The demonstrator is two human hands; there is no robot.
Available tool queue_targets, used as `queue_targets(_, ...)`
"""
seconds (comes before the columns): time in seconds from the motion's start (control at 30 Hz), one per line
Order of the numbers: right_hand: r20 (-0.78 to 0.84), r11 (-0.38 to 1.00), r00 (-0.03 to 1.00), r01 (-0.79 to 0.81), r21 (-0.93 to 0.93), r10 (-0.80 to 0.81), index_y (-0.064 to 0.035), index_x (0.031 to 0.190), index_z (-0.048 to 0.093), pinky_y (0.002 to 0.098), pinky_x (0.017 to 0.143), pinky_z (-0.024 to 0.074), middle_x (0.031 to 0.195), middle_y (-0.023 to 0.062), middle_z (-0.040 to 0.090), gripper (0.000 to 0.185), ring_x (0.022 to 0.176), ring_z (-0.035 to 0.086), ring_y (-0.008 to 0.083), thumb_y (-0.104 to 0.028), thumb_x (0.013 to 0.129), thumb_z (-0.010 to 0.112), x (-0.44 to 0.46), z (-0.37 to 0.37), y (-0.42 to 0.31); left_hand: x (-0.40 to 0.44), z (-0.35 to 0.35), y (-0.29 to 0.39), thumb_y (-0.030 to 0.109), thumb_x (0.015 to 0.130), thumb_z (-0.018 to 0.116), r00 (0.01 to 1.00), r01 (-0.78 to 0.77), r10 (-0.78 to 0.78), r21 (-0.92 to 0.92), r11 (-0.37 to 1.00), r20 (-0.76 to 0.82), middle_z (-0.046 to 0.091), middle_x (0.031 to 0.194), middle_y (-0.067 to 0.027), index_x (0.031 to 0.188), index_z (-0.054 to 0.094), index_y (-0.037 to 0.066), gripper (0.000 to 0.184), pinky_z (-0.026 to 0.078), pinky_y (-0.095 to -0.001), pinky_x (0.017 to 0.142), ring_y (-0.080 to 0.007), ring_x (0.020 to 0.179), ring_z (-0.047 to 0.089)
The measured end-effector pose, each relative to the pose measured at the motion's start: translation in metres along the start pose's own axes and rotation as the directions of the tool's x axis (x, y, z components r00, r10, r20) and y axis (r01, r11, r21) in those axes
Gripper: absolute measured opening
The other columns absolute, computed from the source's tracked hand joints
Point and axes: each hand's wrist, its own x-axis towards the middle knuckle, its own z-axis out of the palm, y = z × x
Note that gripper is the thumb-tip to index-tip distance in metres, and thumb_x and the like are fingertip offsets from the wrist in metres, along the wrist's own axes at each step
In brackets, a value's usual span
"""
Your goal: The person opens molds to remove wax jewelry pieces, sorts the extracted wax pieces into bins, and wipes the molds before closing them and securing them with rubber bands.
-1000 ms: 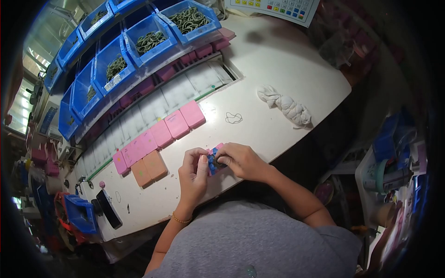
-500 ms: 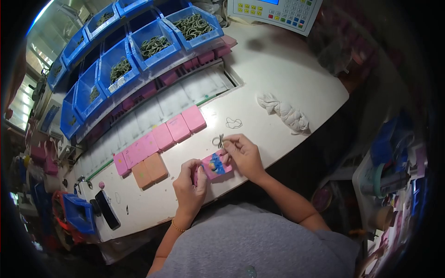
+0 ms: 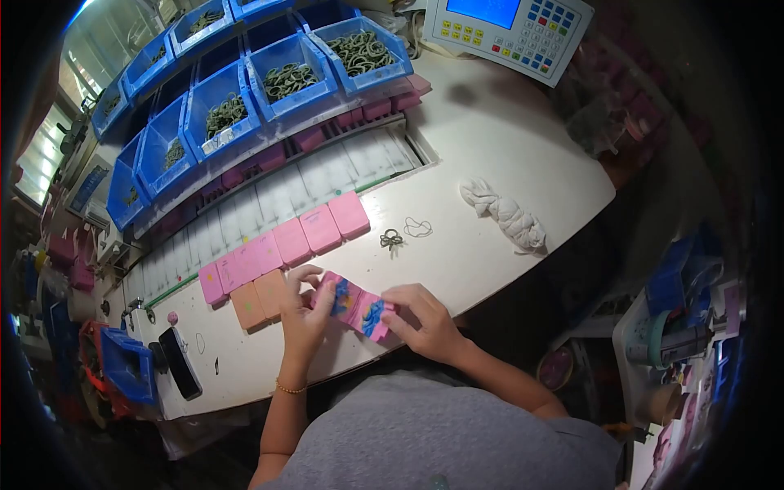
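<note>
Over a white tabletop (image 3: 486,139), half-curled left hand (image 3: 305,320) and right hand (image 3: 426,323) pinch a pink block (image 3: 355,305): probably light, rubbery, best held edgewise.

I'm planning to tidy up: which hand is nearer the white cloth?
Right. The right hand is below and left of the white cloth in view; the left hand is much farther left.
</note>
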Motion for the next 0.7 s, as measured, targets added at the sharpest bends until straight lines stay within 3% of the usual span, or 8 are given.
queue_targets(0.1, 0.031, 0.999, 0.999, 0.03, -0.027, -0.029, -0.0035, 0.101, 0.066, 0.0384, 0.083, 0.0521, 0.103, 0.0106, 0.067, 0.022, 0.096, 0.063, 0.0288, -0.013, 0.084, 0.077, -0.016, -0.004, 0.009, 0.001, -0.003, -0.017, 0.007, 0.089, 0.072, 0.992, 0.087, -0.09, -0.03, 0.996, -0.092, 0.057, 0.085, -0.0086, 0.103, 0.063, 0.003, 0.017, 0.045, -0.0264, 0.059, -0.0131, 0.073, 0.056)
queue_targets(0.2, 0.074, 0.958, 0.99, 0.138, -0.252, -0.123, -0.006, 0.095, 0.067, 0.0402, 0.085, 0.0493, 0.102, 0.0067, 0.067, 0.023, 0.096, 0.061, 0.0269, -0.017, 0.08, 0.08, -0.022, -0.009, 0.012, -0.005, -0.002, -0.018, 0.01, 0.09, 0.072, 0.975, -0.126, 0.191, 0.438, 0.89, -0.109, 0.064, 0.102, -0.0103, 0.104, 0.065, 0.002, 0.018, 0.051, -0.0338, 0.068, -0.0213, 0.083, 0.063)
queue_targets(0.3, 0.063, 0.934, 0.992, 0.122, -0.335, -0.107, -0.0088, 0.091, 0.068, 0.0418, 0.088, 0.046, 0.102, 0.0037, 0.067, 0.023, 0.097, 0.059, 0.0256, -0.02, 0.076, 0.082, -0.02, -0.008, 0.008, -0.012, -0.007, -0.016, 0.024, 0.085, 0.079, 0.958, -0.249, 0.281, 0.62, 0.744, 0.048, 0.059, 0.131, -0.021, 0.121, 0.062, -0.002, 0.048, 0.049, -0.0449, 0.095, -0.0359, 0.116, 0.061)
queue_targets(0.37, 0.041, 0.934, 0.996, 0.085, -0.348, -0.075, -0.01, 0.091, 0.068, 0.0411, 0.088, 0.0446, 0.104, 0.0042, 0.068, 0.025, 0.098, 0.06, 0.0262, -0.019, 0.074, 0.084, -0.02, -0.006, 0.006, -0.024, -0.007, 0.004, 0.042, 0.073, 0.086, 0.969, -0.248, 0.193, 0.613, 0.75, 0.156, 0.037, 0.152, -0.0319, 0.144, 0.042, -0.008, 0.097, 0.029, -0.0516, 0.117, -0.044, 0.144, 0.034)
queue_targets(0.47, 0.031, 0.933, 0.997, 0.083, -0.351, -0.078, -0.01, 0.093, 0.069, 0.042, 0.091, 0.0447, 0.105, 0.0048, 0.068, 0.024, 0.099, 0.059, 0.0275, -0.019, 0.075, 0.083, -0.022, -0.007, 0.008, -0.038, 0.002, 0.011, 0.053, 0.061, 0.089, 0.969, -0.235, 0.156, 0.525, 0.818, 0.191, 0.019, 0.158, -0.036, 0.153, 0.02, -0.011, 0.132, 0.016, -0.0546, 0.121, -0.0462, 0.151, 0.015)
queue_targets(0.6, 0.301, 0.969, 0.954, 0.093, -0.231, -0.02, -0.011, 0.096, 0.074, 0.0438, 0.099, 0.0442, 0.108, 0.0074, 0.069, 0.016, 0.107, 0.06, 0.0312, -0.019, 0.082, 0.077, -0.004, -0.035, 0.008, -0.042, 0.002, 0.009, 0.052, 0.062, 0.089, 0.973, -0.205, 0.105, 0.557, 0.805, 0.206, 0.019, 0.159, -0.034, 0.154, 0.019, -0.009, 0.131, 0.018, -0.0574, 0.12, -0.0454, 0.15, 0.018)
queue_targets(0.63, 0.367, 0.905, 0.92, 0.267, -0.331, -0.137, -0.0094, 0.097, 0.075, 0.0452, 0.101, 0.0438, 0.111, 0.0103, 0.069, 0.016, 0.112, 0.06, 0.0331, -0.018, 0.083, 0.074, 0.003, -0.053, 0.021, -0.043, 0.001, 0.013, 0.052, 0.062, 0.089, 0.974, -0.199, 0.097, 0.557, 0.806, 0.207, 0.019, 0.159, -0.034, 0.154, 0.019, -0.009, 0.131, 0.018, -0.0574, 0.12, -0.0454, 0.15, 0.018)
queue_targets(0.7, 0.091, 0.756, 0.987, 0.158, -0.635, -0.129, -0.0072, 0.098, 0.073, 0.0471, 0.104, 0.0422, 0.113, 0.0126, 0.069, 0.016, 0.116, 0.059, 0.0355, -0.016, 0.085, 0.072, 0.028, -0.086, 0.029, -0.043, -0.001, 0.019, 0.049, 0.065, 0.088, 0.964, -0.209, 0.067, 0.579, 0.788, 0.257, 0.02, 0.16, -0.0325, 0.153, 0.021, -0.008, 0.125, 0.018, -0.059, 0.119, -0.045, 0.15, 0.02)
